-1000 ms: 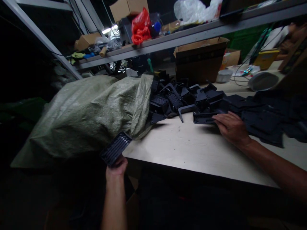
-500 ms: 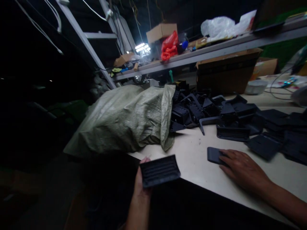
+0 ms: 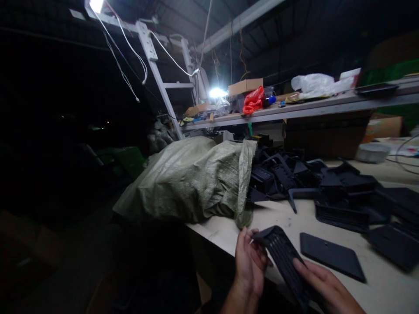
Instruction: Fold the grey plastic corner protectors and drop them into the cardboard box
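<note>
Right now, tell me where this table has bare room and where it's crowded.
Bare tabletop lies between the green woven sack and the flat black plate, in front of the black plastic parts. Another patch lies right of that plate. Those parts are crowded together.

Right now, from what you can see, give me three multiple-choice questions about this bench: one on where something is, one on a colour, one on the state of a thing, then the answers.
1. Where is the red plastic bag?
A. On the shelf
B. On the floor
C. Under the table

2. What colour is the woven sack?
A. Red
B. Grey-green
C. White

3. What state is the ribbed black plastic part in?
A. Lying flat
B. Held up between the left hand and right hand
C. Inside the sack

1: A, it sits on the shelf top.
2: B, the weave shows grey-green.
3: B, both hands grip it.
</note>
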Demonstrator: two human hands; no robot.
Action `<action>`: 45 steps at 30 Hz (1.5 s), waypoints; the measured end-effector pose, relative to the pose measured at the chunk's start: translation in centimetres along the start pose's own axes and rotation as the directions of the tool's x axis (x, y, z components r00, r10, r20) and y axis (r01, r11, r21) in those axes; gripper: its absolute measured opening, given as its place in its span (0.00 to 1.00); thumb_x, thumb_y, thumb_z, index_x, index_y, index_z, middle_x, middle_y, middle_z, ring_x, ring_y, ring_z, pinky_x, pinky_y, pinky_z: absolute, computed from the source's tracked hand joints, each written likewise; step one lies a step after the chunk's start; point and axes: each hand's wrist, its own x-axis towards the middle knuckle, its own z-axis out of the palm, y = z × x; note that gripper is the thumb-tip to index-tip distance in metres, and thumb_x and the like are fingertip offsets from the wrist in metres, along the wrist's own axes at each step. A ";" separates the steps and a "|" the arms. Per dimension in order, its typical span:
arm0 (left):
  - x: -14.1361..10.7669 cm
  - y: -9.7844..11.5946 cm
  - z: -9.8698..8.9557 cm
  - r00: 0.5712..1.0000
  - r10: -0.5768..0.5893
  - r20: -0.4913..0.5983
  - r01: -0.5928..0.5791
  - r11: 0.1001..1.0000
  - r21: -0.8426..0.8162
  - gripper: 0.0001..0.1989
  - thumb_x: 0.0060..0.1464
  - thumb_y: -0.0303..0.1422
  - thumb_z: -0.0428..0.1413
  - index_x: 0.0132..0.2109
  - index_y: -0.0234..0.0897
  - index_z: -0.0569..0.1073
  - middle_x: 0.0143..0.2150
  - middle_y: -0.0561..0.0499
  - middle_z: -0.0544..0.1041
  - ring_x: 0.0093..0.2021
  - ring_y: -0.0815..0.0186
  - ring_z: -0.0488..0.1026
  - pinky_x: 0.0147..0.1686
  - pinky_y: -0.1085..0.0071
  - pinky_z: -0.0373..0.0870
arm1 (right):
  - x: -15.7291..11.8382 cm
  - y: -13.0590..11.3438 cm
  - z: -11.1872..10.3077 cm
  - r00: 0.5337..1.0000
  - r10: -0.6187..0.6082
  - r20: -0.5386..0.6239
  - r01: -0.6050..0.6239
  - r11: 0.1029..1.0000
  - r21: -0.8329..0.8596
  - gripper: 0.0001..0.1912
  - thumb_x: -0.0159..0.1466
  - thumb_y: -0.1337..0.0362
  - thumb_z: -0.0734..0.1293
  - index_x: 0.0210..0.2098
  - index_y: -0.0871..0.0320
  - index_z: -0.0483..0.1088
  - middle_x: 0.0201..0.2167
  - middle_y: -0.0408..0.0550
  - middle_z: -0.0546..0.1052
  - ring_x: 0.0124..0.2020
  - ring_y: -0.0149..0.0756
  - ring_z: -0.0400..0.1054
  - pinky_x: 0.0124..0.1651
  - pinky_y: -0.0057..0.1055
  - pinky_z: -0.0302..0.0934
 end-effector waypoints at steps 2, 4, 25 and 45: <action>-0.4 -0.5 -0.4 0.995 0.061 0.085 -0.070 0.993 0.099 0.25 0.54 0.54 0.63 0.47 0.37 0.78 0.27 0.50 0.76 0.23 0.63 0.72 0.27 0.67 0.67 | -0.3 -0.3 0.4 0.998 0.004 0.066 -0.011 0.994 0.112 0.30 0.58 0.33 0.74 0.46 0.48 0.86 0.54 0.50 0.82 0.60 0.58 0.73 0.66 0.49 0.66; -1.1 -1.1 -1.0 0.981 0.094 0.170 -0.128 0.970 0.206 0.30 0.53 0.58 0.63 0.47 0.34 0.80 0.32 0.44 0.80 0.32 0.58 0.78 0.35 0.65 0.72 | -1.1 -0.7 0.9 0.995 0.017 0.101 -0.036 0.981 0.193 0.29 0.61 0.37 0.75 0.48 0.53 0.85 0.52 0.53 0.83 0.56 0.54 0.75 0.63 0.45 0.66; -4.9 0.7 -4.6 0.828 -0.347 0.440 0.315 0.938 0.147 0.48 0.55 0.71 0.48 0.51 0.26 0.79 0.39 0.40 0.82 0.36 0.57 0.82 0.44 0.58 0.81 | 7.4 -2.6 -16.6 0.935 -0.150 0.323 0.322 -0.030 -0.946 0.38 0.60 0.49 0.74 0.67 0.57 0.71 0.63 0.58 0.75 0.60 0.61 0.71 0.63 0.54 0.66; -3.7 -1.6 -7.1 0.950 -0.171 0.262 0.198 0.977 -0.082 0.43 0.59 0.67 0.50 0.55 0.30 0.78 0.51 0.36 0.84 0.51 0.49 0.83 0.57 0.47 0.78 | 5.3 -0.5 -11.2 0.959 -0.237 0.157 0.154 -0.030 -0.988 0.38 0.62 0.46 0.73 0.67 0.58 0.71 0.60 0.63 0.75 0.57 0.69 0.70 0.59 0.64 0.65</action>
